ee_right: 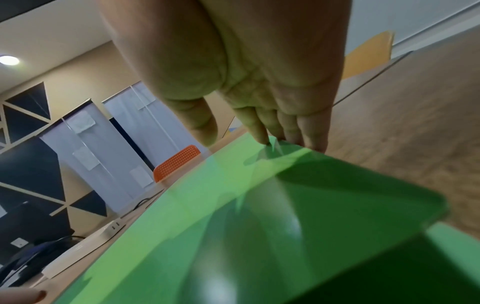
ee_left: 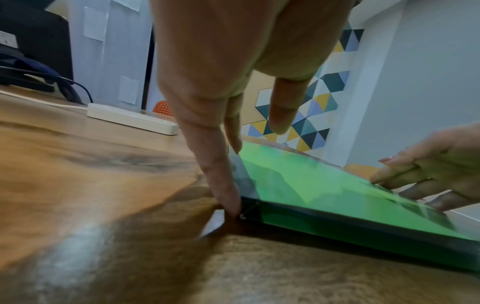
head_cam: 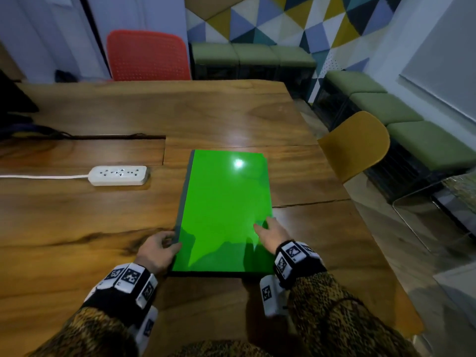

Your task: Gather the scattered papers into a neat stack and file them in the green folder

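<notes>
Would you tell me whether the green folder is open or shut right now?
Shut: the folder lies flat on the table, cover down, no papers showing.

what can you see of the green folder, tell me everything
The green folder is closed and lies flat on the wooden table, long side running away from the person. Its cover is glossy bright green, plastic-looking, reflecting a ceiling light; a dark grey spine runs down its left edge. The left hand touches the spine at the near left corner with straight fingers. The right hand rests fingertips on the cover at its right edge. No papers show.
</notes>
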A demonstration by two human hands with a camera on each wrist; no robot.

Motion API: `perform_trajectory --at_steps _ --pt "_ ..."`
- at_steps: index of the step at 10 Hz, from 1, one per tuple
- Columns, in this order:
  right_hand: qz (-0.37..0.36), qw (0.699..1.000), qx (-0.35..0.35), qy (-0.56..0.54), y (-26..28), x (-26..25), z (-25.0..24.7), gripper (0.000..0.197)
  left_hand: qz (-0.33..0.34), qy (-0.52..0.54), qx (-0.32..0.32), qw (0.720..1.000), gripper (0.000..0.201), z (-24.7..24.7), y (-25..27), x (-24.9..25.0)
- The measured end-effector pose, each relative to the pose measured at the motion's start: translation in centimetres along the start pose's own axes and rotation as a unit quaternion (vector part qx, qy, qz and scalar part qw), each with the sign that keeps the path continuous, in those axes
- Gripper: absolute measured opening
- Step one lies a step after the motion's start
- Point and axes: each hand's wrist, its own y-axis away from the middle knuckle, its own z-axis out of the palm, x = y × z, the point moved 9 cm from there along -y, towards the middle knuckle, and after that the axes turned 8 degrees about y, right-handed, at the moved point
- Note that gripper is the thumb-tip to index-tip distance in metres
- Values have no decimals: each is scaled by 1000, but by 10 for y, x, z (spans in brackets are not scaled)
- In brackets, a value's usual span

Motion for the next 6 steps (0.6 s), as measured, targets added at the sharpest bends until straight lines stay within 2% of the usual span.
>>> perform_trajectory --at_steps 2,4,5,6 --pt "-4 1000 -6 21 -15 -21 -4 61 1 8 18 1000 44 -5 -7 -2" --pt "-2 999 -4 51 -18 -19 -10 60 -6 10 10 1000 42 -1 -15 -2" --pt "-18 999 19 28 -16 -10 -13 59 6 24 14 1000 43 -2 -20 -3" --pt "-65 994 87 -22 -6 1 -21 51 26 56 38 997 39 -10 -24 -5"
